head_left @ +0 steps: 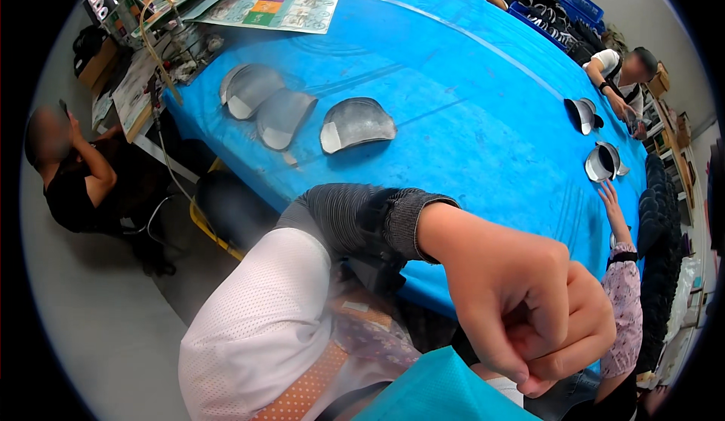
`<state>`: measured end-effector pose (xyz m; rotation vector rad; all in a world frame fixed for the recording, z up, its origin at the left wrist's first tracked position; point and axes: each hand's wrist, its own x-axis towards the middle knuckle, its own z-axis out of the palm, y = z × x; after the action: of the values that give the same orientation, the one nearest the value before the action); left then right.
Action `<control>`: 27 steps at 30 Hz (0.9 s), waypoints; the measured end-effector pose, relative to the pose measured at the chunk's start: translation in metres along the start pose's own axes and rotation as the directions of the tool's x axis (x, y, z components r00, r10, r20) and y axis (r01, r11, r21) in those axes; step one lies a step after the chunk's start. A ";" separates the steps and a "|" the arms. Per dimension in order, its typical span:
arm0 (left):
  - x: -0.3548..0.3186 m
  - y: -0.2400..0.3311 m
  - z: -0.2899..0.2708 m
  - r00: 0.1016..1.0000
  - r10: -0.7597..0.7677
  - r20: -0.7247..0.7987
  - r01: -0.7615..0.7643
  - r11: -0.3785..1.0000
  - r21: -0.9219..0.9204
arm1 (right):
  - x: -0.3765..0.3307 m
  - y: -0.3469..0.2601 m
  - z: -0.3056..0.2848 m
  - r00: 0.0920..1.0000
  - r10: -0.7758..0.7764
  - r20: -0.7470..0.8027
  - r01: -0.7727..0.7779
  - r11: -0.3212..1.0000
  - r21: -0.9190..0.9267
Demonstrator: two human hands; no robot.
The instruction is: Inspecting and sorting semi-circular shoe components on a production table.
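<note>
Hanging in front of the table's (468, 141) near edge, the left hand (513, 270) is curled into a fist, thumb tucked against the bent fingers; whether it grips anything small cannot be told; the right hand is out of sight; a teal cloth (445, 394) peaks just below the fist; on the blue cover, beyond the forearm and to its left, lie three curved grey shells (357, 125), two of them touching; at the far right, a co-worker's hand (615, 211) in a pink floral sleeve reaches another shell (602, 164).
</note>
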<state>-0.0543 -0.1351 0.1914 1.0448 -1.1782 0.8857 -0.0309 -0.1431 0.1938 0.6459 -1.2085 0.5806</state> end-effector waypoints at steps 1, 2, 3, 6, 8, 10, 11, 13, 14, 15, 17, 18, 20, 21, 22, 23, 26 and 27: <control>0.000 -0.001 0.000 1.000 0.004 0.007 -0.004 1.000 0.009 | 0.001 0.004 -0.002 0.998 -0.048 0.031 0.047 0.998 0.037; 0.000 -0.002 0.000 1.000 0.008 0.014 -0.008 1.000 0.019 | 0.001 0.007 -0.005 0.993 -0.098 0.061 0.093 0.993 0.075; 0.000 -0.003 0.000 1.000 0.007 0.014 -0.008 1.000 0.017 | 0.001 0.009 -0.008 0.985 -0.148 0.089 0.137 0.984 0.114; 0.000 -0.007 0.001 1.000 0.020 -0.008 -0.020 1.000 -0.010 | 0.000 0.016 -0.019 0.941 -0.300 0.160 0.258 0.937 0.237; 0.000 -0.009 0.001 1.000 0.025 -0.018 -0.025 0.999 -0.044 | 0.002 0.018 -0.023 0.895 -0.400 0.196 0.326 0.889 0.321; 0.001 -0.010 0.001 0.999 0.047 -0.010 -0.047 0.999 -0.016 | 0.008 0.016 -0.022 0.839 -0.497 0.221 0.383 0.829 0.407; 0.001 -0.011 0.000 0.998 0.069 -0.002 -0.069 0.998 0.014 | 0.011 0.016 -0.020 0.808 -0.544 0.228 0.407 0.794 0.451; 0.001 -0.010 -0.002 0.999 0.032 0.036 -0.032 0.999 -0.011 | 0.020 -0.004 -0.018 0.833 -0.403 0.380 0.239 0.881 0.408; 0.001 -0.009 -0.003 0.997 -0.004 0.074 0.007 0.999 -0.032 | 0.018 -0.024 -0.010 0.960 -0.049 0.277 0.023 0.995 0.095; 0.001 -0.009 -0.003 0.999 0.017 0.051 -0.015 0.999 -0.030 | 0.016 -0.022 -0.008 0.979 0.114 0.170 -0.105 0.993 -0.060; 0.001 -0.009 -0.004 0.999 0.018 0.046 -0.017 0.999 -0.029 | 0.013 -0.009 -0.003 0.995 -0.045 0.089 0.052 0.996 -0.073; 0.001 -0.009 -0.004 0.999 0.020 0.041 -0.019 0.999 -0.032 | 0.013 0.001 -0.003 0.975 -0.206 0.088 0.208 0.978 -0.015; 0.002 -0.009 -0.003 0.999 0.024 0.032 -0.024 0.999 -0.025 | 0.008 0.021 -0.007 0.881 -0.470 0.055 0.436 0.852 0.289; 0.002 -0.010 -0.003 0.999 0.026 0.031 -0.026 0.999 -0.025 | 0.006 0.027 -0.009 0.827 -0.563 -0.004 0.484 0.707 0.515; 0.002 -0.010 -0.003 0.999 0.027 0.027 -0.026 0.999 -0.026 | 0.002 0.020 -0.011 0.827 -0.563 -0.004 0.484 0.708 0.515; 0.003 -0.010 -0.002 0.999 0.031 0.025 -0.031 0.999 -0.023 | 0.002 0.010 -0.008 0.862 -0.506 0.028 0.477 0.828 0.295; 0.004 -0.011 -0.002 0.999 0.036 0.018 -0.036 0.999 -0.022 | -0.010 0.013 -0.006 0.877 -0.480 0.011 0.454 0.836 0.309; 0.004 -0.012 -0.002 0.999 0.037 0.016 -0.037 0.999 -0.023 | -0.012 0.014 -0.005 0.877 -0.481 0.011 0.454 0.836 0.309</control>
<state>-0.0423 -0.1369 0.1934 1.0159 -1.2218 0.8921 -0.0402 -0.1305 0.1828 1.1975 -0.9964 0.3180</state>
